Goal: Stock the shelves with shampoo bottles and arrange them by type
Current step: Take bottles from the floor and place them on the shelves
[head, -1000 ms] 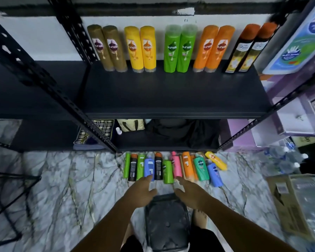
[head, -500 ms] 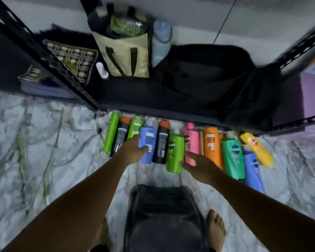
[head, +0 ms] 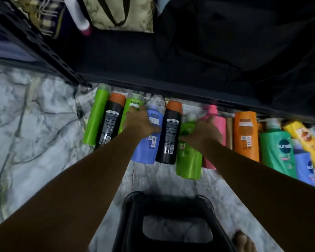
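Note:
Several shampoo bottles lie in a row on the marble floor (head: 35, 124) in front of the black rack's bottom shelf (head: 171, 92). My left hand (head: 140, 121) is closed over a light green bottle (head: 132, 104), third from the left, thumb across the blue bottle (head: 151, 144) beside it. My right hand (head: 202, 132) grips another light green bottle (head: 189, 160) round its upper part; that bottle sticks out nearer to me than the row. A black bottle with an orange cap (head: 171, 133) lies between my hands.
Left of my hands lie a green bottle (head: 96, 115) and a second black bottle (head: 109, 122); to the right pink (head: 219, 122), orange (head: 245, 135), teal (head: 278, 151), blue (head: 304, 168) and yellow (head: 305, 140) ones. A black stool (head: 167, 206) and a bare foot (head: 244, 240) are below. Bags fill the bottom shelf.
The view has dropped from the upper shelf to the floor row. Both hands reached forward and closed on the two green bottles.

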{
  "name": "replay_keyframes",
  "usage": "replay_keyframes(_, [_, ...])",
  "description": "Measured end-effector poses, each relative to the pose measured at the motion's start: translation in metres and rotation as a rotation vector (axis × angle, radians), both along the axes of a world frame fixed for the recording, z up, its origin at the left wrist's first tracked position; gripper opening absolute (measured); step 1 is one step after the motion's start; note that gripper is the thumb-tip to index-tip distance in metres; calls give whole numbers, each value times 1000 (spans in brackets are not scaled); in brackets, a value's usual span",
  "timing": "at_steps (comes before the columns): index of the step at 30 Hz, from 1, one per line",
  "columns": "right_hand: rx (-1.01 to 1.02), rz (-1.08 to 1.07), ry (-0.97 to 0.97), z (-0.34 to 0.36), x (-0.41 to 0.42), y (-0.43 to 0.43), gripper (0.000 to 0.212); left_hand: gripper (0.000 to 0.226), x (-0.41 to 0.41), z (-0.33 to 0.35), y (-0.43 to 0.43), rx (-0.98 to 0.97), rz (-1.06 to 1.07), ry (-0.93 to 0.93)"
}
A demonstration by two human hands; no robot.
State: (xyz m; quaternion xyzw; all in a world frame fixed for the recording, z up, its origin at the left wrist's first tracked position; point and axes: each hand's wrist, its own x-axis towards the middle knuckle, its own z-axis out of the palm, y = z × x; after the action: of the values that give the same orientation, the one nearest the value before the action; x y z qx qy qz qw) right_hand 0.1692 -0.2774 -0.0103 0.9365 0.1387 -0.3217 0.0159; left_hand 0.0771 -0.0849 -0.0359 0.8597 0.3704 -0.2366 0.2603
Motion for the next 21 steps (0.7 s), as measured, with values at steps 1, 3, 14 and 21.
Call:
replay_keyframes(1, [-4, 10, -6, -2, -1, 1, 81, 112, 3, 0, -3, 11, 12, 20])
replay_keyframes(3, [27, -13, -16, -4, -3, 1, 87, 110, 6, 1, -8, 42, 22, 28])
replay_keyframes(14, [264, -76, -12, 23, -53, -14, 69, 92, -51, 38, -47, 62, 182, -353])
replay_keyframes(21, [471, 82, -6, 68, -122, -69, 76, 81, -131, 74, -100, -60, 397, -487])
